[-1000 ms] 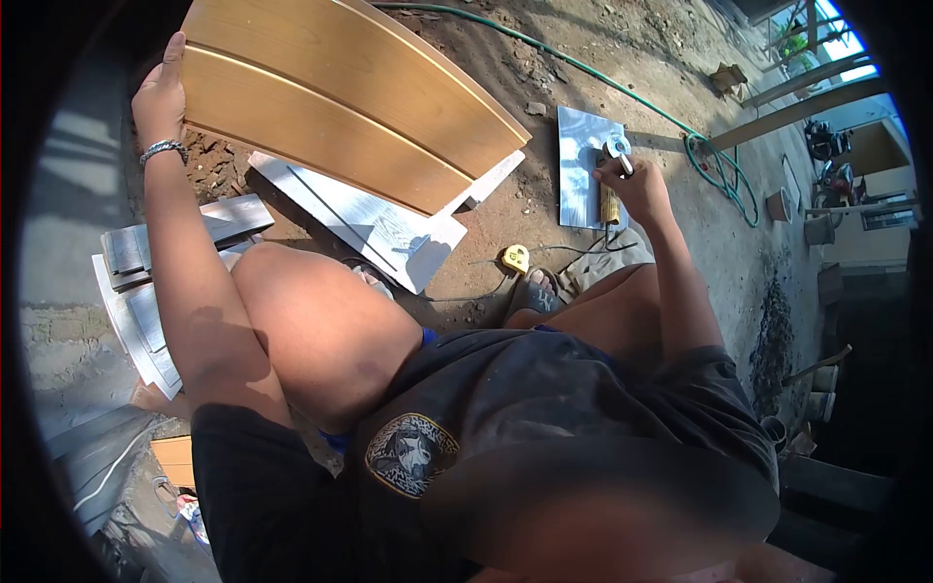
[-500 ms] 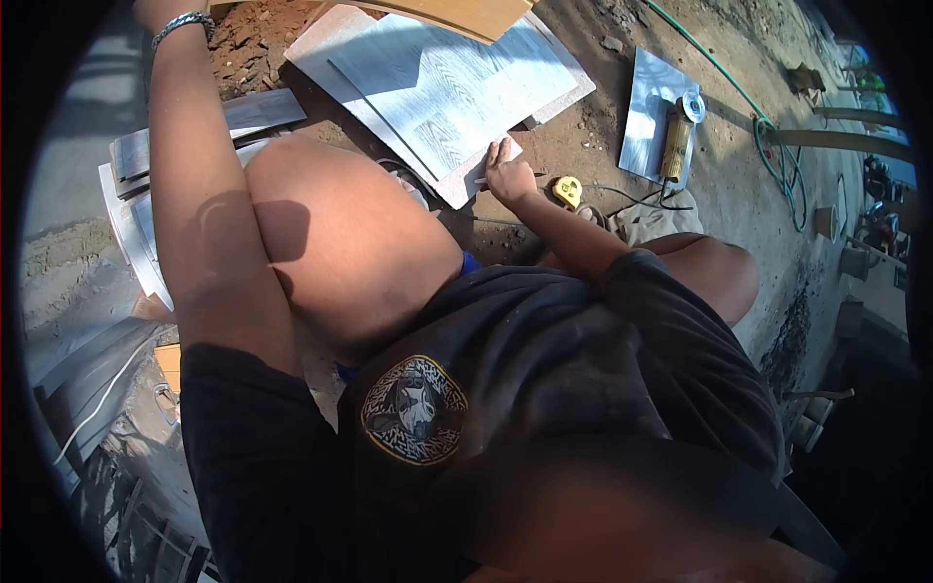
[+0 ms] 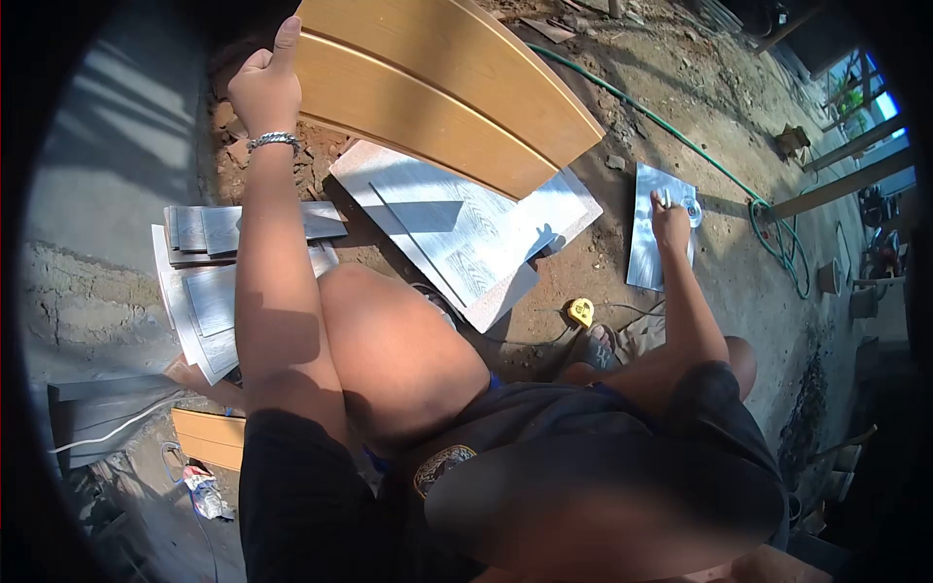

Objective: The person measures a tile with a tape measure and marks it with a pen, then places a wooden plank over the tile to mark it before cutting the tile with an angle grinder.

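At the upper left, my left hand (image 3: 267, 85) is closed on the edge of a long yellow-brown grooved panel (image 3: 437, 83), its thumb along the edge. The panel is raised and slants over grey wood-grain boards (image 3: 428, 219) lying on the ground. Out to the right, my right hand (image 3: 671, 225) is closed around the body of an angle grinder (image 3: 693, 210). Most of the grinder is hidden under the hand; its disc end shows beside the fingers. Beneath it lies a grey sheet (image 3: 645, 255).
A yellow tape measure (image 3: 580, 312) lies near my sandalled foot (image 3: 598, 348). More grey boards (image 3: 219, 228) are stacked left of my knee. A green hose (image 3: 680, 141) runs across the dirt at the upper right. Another yellow-brown piece (image 3: 209, 437) lies at the lower left.
My right hand has left the grey boards and moved right onto the grinder. More of the yellow-brown panel and my left hand have come into view as the camera view shifted.
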The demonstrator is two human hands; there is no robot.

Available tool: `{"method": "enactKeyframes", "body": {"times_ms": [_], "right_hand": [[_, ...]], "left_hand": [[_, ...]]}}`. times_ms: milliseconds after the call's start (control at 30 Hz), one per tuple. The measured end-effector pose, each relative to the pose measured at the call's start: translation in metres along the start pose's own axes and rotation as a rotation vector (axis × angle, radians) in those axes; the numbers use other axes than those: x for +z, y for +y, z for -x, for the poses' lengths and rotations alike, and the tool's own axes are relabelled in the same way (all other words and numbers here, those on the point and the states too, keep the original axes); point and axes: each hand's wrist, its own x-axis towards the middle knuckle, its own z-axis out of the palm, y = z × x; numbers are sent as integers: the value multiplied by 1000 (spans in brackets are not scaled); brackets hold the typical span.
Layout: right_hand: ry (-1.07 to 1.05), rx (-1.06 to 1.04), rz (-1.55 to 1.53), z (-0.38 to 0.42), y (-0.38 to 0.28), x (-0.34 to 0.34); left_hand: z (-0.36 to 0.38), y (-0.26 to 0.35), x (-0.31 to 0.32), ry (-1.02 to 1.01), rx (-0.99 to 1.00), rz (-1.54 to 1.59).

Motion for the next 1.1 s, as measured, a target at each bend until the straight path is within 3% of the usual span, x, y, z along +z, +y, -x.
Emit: {"method": "enactKeyframes", "body": {"times_ms": [33, 100, 200, 300, 400, 467, 567, 633, 700, 767, 800, 833, 900, 967, 1000, 1100], "right_hand": [[60, 1, -105, -14, -14, -34], [364, -450, -424, -18, -58, -77], [143, -838, -568, 39, -174, -152], [56, -1020, -813, 85, -247, -184], [-30, -1044, -905, 89, -281, -203], [-200, -970, -835, 86, -286, -209], [-122, -1002, -901, 102, -284, -211], [-160, -1034, -925, 99, -284, -207], [-311, -996, -836, 95, -286, -206], [-288, -1008, -805, 100, -286, -207], [-224, -1032, -728, 107, -286, -211], [-157, -1059, -647, 111, -285, -211], [-234, -1081, -676, 105, -285, -196], [-270, -1080, -771, 112, -286, -187], [-263, -1056, -721, 117, -285, -189], [-378, -920, -688, 125, -283, -198]], "left_hand": [[3, 8, 6, 20, 47, 38], [10, 23, 15, 10, 106, 37], [25, 60, 20, -57, 211, 15], [37, 80, 25, -103, 333, -15], [46, 92, 22, -118, 508, -43], [43, 89, 19, -109, 554, -24], [42, 87, 9, -68, 602, -13], [42, 88, 5, -100, 762, -29], [43, 92, 3, -108, 752, -16], [43, 103, -3, -168, 652, -182], [40, 108, -6, -71, 871, -438], [47, 115, -3, 59, 934, -445], [48, 119, 16, 63, 955, -170], [62, 117, 46, -109, 864, 183], [75, 128, 34, -309, 757, -13], [79, 121, 47, -187, 751, -78]]}}
